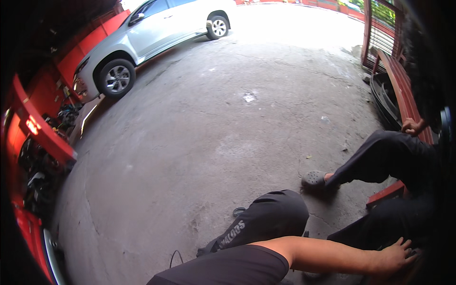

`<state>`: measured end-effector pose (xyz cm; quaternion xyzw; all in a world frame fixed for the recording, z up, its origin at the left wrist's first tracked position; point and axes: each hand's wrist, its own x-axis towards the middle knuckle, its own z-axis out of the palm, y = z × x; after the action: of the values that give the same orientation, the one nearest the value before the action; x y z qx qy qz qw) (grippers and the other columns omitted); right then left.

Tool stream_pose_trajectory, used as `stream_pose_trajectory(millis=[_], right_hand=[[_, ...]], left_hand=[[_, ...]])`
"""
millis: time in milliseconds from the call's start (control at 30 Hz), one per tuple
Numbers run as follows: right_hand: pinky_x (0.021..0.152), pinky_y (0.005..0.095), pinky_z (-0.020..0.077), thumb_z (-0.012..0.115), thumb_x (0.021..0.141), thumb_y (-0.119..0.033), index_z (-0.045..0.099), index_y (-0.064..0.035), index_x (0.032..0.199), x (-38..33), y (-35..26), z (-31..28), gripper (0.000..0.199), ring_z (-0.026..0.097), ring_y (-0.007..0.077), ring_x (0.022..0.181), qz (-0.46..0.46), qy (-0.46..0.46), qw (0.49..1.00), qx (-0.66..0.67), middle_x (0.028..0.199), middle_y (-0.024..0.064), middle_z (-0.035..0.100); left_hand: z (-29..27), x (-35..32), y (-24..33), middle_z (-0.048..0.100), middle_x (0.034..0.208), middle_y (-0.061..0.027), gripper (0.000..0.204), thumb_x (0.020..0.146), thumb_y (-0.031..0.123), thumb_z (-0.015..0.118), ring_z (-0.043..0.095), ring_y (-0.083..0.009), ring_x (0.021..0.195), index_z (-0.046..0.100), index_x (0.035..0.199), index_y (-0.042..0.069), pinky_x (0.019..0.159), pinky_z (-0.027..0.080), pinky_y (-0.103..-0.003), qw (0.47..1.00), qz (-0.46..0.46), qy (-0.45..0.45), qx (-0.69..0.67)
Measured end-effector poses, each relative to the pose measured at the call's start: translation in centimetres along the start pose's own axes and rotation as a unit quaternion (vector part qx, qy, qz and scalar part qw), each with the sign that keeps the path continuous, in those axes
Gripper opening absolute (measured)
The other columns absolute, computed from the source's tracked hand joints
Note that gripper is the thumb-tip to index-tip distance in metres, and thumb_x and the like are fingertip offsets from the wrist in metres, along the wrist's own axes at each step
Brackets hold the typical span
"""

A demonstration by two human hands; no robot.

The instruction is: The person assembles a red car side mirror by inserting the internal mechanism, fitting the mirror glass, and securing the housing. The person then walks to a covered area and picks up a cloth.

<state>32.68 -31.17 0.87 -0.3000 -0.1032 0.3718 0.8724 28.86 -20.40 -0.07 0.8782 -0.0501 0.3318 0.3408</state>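
From the lower edge, my left arm in a dark short sleeve stretches across to the right. At its end, my left hand (pixel 395 258) is open, its fingers spread over a dark surface in shadow near the lower right rim. What lies under the palm cannot be made out. My right hand is out of view. A bent leg in dark trousers (pixel 268 218) stands just beyond my forearm. On the floor beside that knee lies a small dark round ring or lid (pixel 239 211).
At right, another person in dark trousers (pixel 380 159) and a grey clog (pixel 314 179) sits on a red bench (pixel 401 85), a hand on it. A silver car (pixel 166 26) stands far left. Red metal frames (pixel 45 130) and dark parts line the left side of the concrete floor (pixel 190 128).
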Motion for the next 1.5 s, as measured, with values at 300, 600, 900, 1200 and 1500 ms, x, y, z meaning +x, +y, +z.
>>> stream_pose_trajectory(millis=[300,600,900,1200,1500], right_hand=[[0.087,0.0448,0.0609,0.051,0.105,-0.062,0.064,-0.0036,0.133,-1.4,-3.4,0.0,0.066,0.073,0.0302,0.091,-0.059,0.008,0.997,0.046,0.109,0.0177,0.072],[0.08,0.0468,0.067,0.05,0.103,-0.067,0.071,-0.007,0.119,-0.2,0.0,4.3,0.066,0.077,0.0291,0.084,-0.13,0.028,0.989,0.066,0.096,0.0163,0.076],[0.08,0.0444,0.0675,0.053,0.103,-0.065,0.071,-0.004,0.117,-0.2,-0.1,4.6,0.065,0.075,0.028,0.084,-0.185,0.04,0.979,0.077,0.097,0.0165,0.073],[0.073,0.0419,0.0638,0.057,0.092,-0.08,0.073,-0.0154,0.107,1.4,-0.4,4.7,0.069,0.078,0.0248,0.08,-0.152,0.104,0.98,0.079,0.089,0.0068,0.077],[0.062,0.0376,0.0608,0.053,0.09,-0.084,0.074,-0.0127,0.1,1.2,0.4,5.0,0.075,0.072,0.0206,0.065,-0.167,0.101,0.974,0.116,0.077,0.0052,0.074]], left_hand=[[-18.5,-12.6,-2.9,0.063,0.136,-0.0281,0.081,0.087,0.012,0.074,0.06,-0.043,0.128,0.038,0.159,0.001,0.107,0.047,-0.053,0.976,-0.208,0.011,0.067],[-23.0,-15.3,-2.1,0.068,0.138,-0.0188,0.086,0.086,0.001,0.081,0.067,-0.0341,0.125,0.04,0.161,0.011,0.106,0.053,-0.045,0.91,-0.412,-0.048,0.026],[-22.1,-15.7,-3.0,0.067,0.138,-0.0178,0.083,0.085,0.009,0.081,0.066,-0.0328,0.127,0.042,0.159,0.009,0.108,0.051,-0.043,0.915,-0.389,-0.108,0.0],[-22.6,-16.9,-5.2,0.069,0.133,-0.0203,0.08,0.084,0.011,0.082,0.068,-0.035,0.121,0.046,0.155,0.005,0.104,0.053,-0.044,0.926,-0.358,-0.121,0.0],[-21.7,-17.3,-7.5,0.072,0.128,-0.0211,0.076,0.084,0.008,0.082,0.071,-0.0362,0.114,0.049,0.152,0.002,0.098,0.056,-0.045,0.937,-0.328,-0.117,-0.029]])
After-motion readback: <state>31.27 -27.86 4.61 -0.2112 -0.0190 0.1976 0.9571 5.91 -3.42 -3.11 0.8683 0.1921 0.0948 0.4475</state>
